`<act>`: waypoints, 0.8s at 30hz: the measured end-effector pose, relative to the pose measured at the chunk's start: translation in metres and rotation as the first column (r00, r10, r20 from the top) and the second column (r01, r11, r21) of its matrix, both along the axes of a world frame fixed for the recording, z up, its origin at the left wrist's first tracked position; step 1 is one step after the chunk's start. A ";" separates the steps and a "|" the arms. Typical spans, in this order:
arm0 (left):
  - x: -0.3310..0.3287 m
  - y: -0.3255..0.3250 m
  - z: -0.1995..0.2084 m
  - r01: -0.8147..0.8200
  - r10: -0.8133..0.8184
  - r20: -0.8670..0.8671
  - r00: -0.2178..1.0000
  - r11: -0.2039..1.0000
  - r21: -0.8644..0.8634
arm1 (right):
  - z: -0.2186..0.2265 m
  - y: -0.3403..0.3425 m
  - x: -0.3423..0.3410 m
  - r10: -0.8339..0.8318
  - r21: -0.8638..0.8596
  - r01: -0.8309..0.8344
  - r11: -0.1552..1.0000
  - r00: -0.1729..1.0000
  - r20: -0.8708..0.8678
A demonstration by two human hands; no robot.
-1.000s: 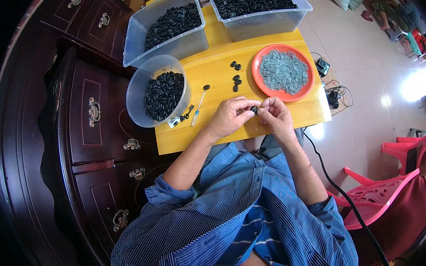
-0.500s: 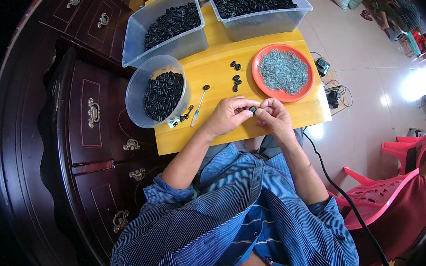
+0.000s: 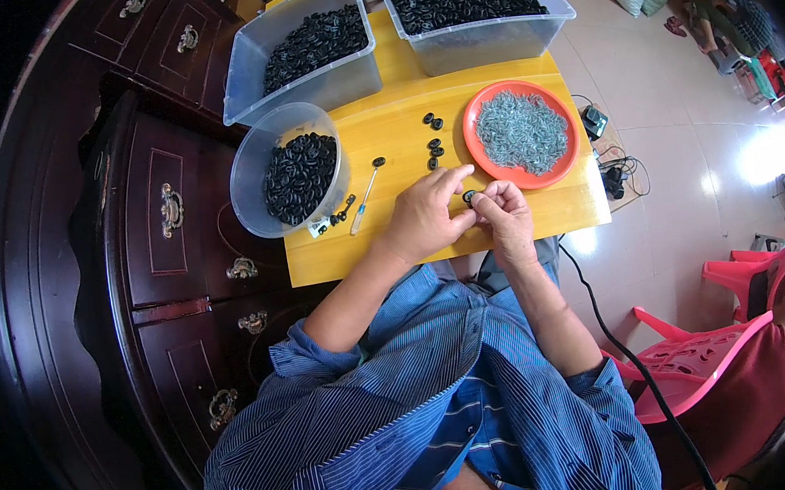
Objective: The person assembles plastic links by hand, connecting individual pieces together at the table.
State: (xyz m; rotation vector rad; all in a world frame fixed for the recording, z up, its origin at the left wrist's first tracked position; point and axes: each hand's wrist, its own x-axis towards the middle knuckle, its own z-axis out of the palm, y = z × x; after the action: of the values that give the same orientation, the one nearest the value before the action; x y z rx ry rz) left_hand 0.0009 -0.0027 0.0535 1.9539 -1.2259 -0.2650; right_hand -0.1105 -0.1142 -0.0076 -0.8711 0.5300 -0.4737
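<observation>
Between thumb and fingers, my right hand [image 3: 507,218] pinches a small black oval ring-like piece [image 3: 470,197]. Beside it my left hand [image 3: 424,214] is open, its index finger and thumb spread apart and off the top of the piece. Beyond my hands, several loose black oval pieces [image 3: 436,143] lie on the yellow table [image 3: 385,129]. An orange-red plate [image 3: 475,161] heaped with small shiny clear or metallic bits [image 3: 526,132] stands just past my right hand. Left of my left hand lie a thin screwdriver-like tool [image 3: 367,198], its tip by one black piece [image 3: 378,161], and a few dark small parts [image 3: 343,215].
A round clear tub [image 3: 247,186] of black pieces stands at the table's left. Two large clear bins [image 3: 334,96] [image 3: 488,46] of them stand behind. Dark wooden drawers [image 3: 168,250] flank the left side. A black cable [image 3: 628,347] and pink plastic chairs [image 3: 687,362] are at the right.
My left fingers have come off the small black piece and spread apart. It stays in my right hand, which has barely moved.
</observation>
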 end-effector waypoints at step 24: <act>-0.003 0.005 -0.008 0.008 -0.012 0.217 0.976 1.000 0.017 | 0.003 -0.001 0.002 0.037 0.050 -0.037 0.998 0.999 0.005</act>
State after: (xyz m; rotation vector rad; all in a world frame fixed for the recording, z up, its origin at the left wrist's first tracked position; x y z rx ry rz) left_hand -0.0019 0.0025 0.0455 2.0322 -1.3763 -0.0667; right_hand -0.1086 -0.1152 -0.0043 -0.8303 0.5194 -0.4263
